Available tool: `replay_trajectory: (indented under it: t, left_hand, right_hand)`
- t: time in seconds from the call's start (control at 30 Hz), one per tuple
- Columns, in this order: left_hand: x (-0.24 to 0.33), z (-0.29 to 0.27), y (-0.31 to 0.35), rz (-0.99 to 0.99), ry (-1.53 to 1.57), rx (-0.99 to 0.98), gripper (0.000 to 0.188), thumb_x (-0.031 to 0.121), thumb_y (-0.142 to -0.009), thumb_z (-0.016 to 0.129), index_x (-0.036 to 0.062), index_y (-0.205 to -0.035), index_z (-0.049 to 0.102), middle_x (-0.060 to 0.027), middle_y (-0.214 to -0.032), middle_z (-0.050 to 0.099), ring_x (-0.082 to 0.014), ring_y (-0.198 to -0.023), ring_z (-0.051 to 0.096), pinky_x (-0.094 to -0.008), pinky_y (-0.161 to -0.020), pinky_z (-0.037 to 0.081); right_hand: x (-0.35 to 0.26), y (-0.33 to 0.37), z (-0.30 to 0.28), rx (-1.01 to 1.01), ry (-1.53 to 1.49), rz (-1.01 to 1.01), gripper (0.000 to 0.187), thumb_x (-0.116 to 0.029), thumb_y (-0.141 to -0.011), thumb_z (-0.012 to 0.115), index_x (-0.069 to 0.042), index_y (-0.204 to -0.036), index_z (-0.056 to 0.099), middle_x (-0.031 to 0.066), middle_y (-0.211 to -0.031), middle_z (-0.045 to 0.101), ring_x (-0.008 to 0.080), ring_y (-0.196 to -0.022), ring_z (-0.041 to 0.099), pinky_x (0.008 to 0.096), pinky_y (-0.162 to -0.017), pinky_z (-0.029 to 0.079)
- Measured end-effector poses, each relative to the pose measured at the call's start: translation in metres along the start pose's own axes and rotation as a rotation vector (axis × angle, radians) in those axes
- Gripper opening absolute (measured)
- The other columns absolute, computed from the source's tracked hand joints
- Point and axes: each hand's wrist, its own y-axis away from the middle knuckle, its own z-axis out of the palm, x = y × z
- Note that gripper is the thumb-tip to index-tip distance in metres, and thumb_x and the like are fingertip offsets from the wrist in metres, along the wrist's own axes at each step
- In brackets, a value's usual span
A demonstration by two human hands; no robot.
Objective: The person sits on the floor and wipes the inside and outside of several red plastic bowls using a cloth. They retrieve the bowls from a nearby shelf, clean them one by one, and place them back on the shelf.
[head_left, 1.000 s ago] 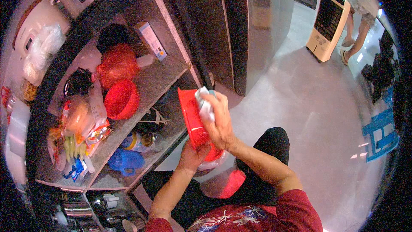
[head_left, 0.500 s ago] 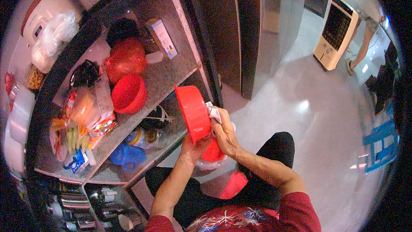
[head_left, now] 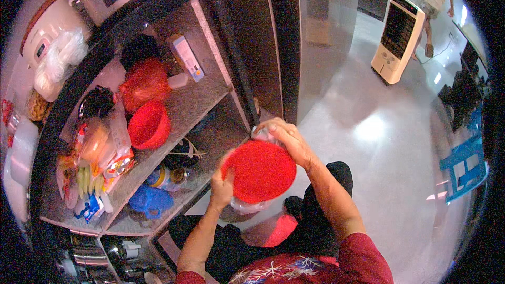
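Observation:
A red plastic basin (head_left: 265, 171) is in front of me, its round face tilted up toward me. My left hand (head_left: 223, 184) grips its left edge, thumb on the near side. My right hand (head_left: 289, 139) is closed on a crumpled white cloth (head_left: 264, 134) pressed at the basin's far edge. Clear plastic wrapping (head_left: 247, 206) shows just below the basin; most of what lies there is hidden. Lower down, near my legs, is another red object (head_left: 281, 230) whose kind I cannot make out.
On the cabinet shelf to my left stand a red bowl (head_left: 150, 126), a red plastic bag (head_left: 146, 84), a small box (head_left: 185, 58) and bagged food (head_left: 97, 147). Below is a blue container (head_left: 151, 201). A white air cooler (head_left: 398, 39) and a person (head_left: 432, 0) are at far right, with a blue plastic stool (head_left: 463, 163) nearer.
The basin has turned from side-on to show its round face. My right hand has moved up and right with the cloth, over the far edge. The person at far right has shifted.

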Motion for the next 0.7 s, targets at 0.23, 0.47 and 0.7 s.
replay_trajectory:
  t: [0.23,0.47,0.7]
  left_hand:
    - [-0.024,0.011,0.022,0.030,-0.421,-0.306,0.047,0.010,-0.079,0.054,-0.0018,-0.121,0.037,-0.0225,-0.106,0.056,-0.0363,-0.102,0.056,-0.0386,-0.084,0.045]
    - [-0.004,0.011,0.016,0.155,0.030,-0.180,0.059,0.009,-0.079,0.057,0.0016,-0.128,0.025,-0.0162,-0.118,0.047,-0.0270,-0.109,0.050,-0.0354,-0.093,0.040]
    - [0.021,0.005,0.004,0.106,0.040,-0.064,0.032,0.010,-0.089,0.048,-0.0005,-0.119,0.048,-0.0115,-0.115,0.054,-0.0198,-0.106,0.053,-0.0316,-0.093,0.040]
  right_hand:
    - [0.000,0.014,0.049,-0.407,0.759,-0.330,0.036,-0.039,-0.086,0.049,-0.008,-0.100,0.060,0.0169,-0.104,0.053,0.0317,-0.097,0.050,0.0407,-0.085,0.041]
    - [0.019,-0.002,0.016,-0.505,0.400,-0.144,0.040,-0.037,-0.092,0.039,-0.006,-0.109,0.056,0.0155,-0.104,0.058,0.0323,-0.101,0.052,0.0376,-0.088,0.040]
    - [0.028,0.004,0.001,-0.398,-0.339,0.225,0.041,-0.036,-0.090,0.046,-0.004,-0.115,0.054,0.0101,-0.111,0.059,0.0232,-0.104,0.055,0.0355,-0.090,0.043]
